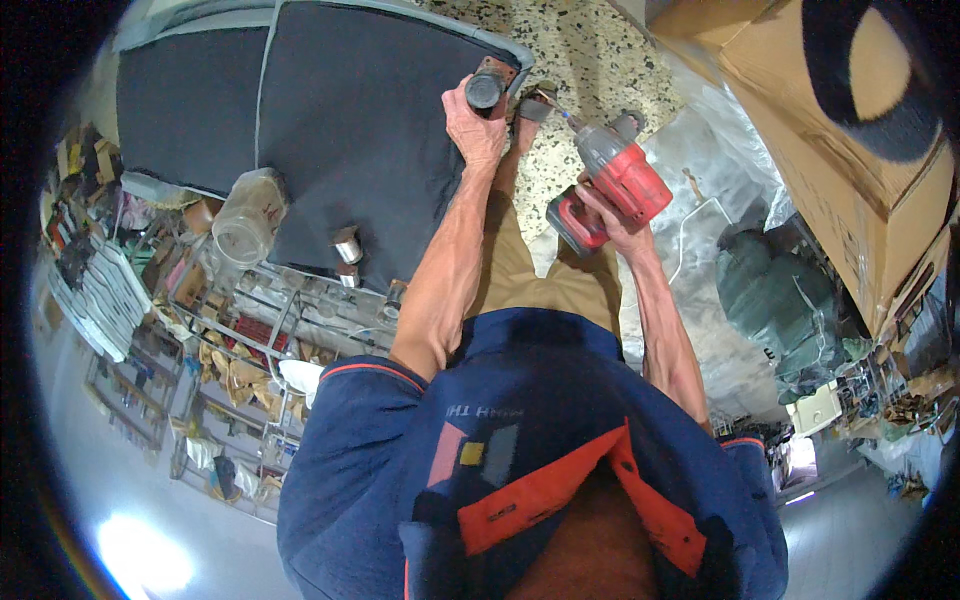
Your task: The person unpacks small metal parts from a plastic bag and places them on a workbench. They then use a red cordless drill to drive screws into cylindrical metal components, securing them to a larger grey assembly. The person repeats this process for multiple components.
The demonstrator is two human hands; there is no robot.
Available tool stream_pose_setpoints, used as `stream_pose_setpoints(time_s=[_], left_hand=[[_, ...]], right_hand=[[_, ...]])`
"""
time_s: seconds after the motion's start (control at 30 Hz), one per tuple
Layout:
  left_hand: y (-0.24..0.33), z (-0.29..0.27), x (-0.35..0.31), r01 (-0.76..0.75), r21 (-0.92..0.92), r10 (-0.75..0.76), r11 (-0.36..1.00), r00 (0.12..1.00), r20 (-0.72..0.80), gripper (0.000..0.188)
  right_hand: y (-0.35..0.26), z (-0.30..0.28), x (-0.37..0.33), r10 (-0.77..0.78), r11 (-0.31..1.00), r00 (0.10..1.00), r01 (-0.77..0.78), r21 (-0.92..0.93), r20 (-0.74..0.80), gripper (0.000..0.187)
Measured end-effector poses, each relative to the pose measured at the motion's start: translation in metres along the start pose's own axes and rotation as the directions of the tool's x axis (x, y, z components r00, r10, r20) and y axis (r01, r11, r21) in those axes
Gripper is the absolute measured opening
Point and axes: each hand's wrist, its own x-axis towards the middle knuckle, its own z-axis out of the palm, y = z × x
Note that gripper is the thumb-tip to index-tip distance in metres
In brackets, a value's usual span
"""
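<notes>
My left hand (473,138) is closed around a dark, round-ended furniture foot (486,90) with a reddish-brown part behind it. It holds this at the far right corner of a wide panel (360,110) covered in black cloth with a grey padded rim. My right hand (612,222) grips a red and grey cordless drill driver (628,172) by its handle. The driver's thin bit points up and left toward that corner, and a gap shows between it and the foot. Whether the bit tip touches anything is too small to tell.
A clear plastic jar (250,217) and a small shiny metal cylinder (347,245) are at the panel's near side. Cluttered racks (235,340) stand at left. To the right are a large cardboard box (800,130), plastic sheeting (715,150) and a dark green wrapped bundle (775,290).
</notes>
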Motion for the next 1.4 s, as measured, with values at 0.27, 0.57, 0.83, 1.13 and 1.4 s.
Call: stream_pose_setpoints(time_s=[0.27, 0.57, 0.83, 1.13, 1.4], left_hand=[[-0.005, 0.0, 0.0, 0.037, -0.015, -0.037, 0.999, 0.998, 0.045, 0.054], [-0.004, 0.001, 0.001, 0.068, -0.043, -0.066, 0.997, 0.997, 0.043, 0.049], [-0.003, 0.002, 0.003, 0.088, 0.014, -0.089, 0.996, 0.995, 0.043, 0.054], [0.001, 0.0, 0.006, 0.034, -0.028, -0.034, 0.999, 0.999, 0.005, 0.059], [0.004, -0.003, 0.008, 0.054, -0.012, -0.054, 0.998, 0.998, 0.022, 0.061]], right_hand=[[0.02, 0.009, 0.028, -0.093, 0.979, 0.996, 0.094, -0.183, 0.01, 0.031], [0.034, 0.028, 0.05, -0.261, 0.912, 0.964, 0.262, -0.316, 0.045, 0.025], [0.032, 0.039, 0.065, -0.14, 0.887, 0.99, 0.132, -0.442, 0.015, 0.032], [0.022, 0.044, 0.075, -0.184, 0.906, 0.983, 0.178, -0.385, 0.021, 0.033], [0.012, 0.043, 0.076, -0.261, 0.871, 0.964, 0.258, -0.419, 0.051, 0.032]])
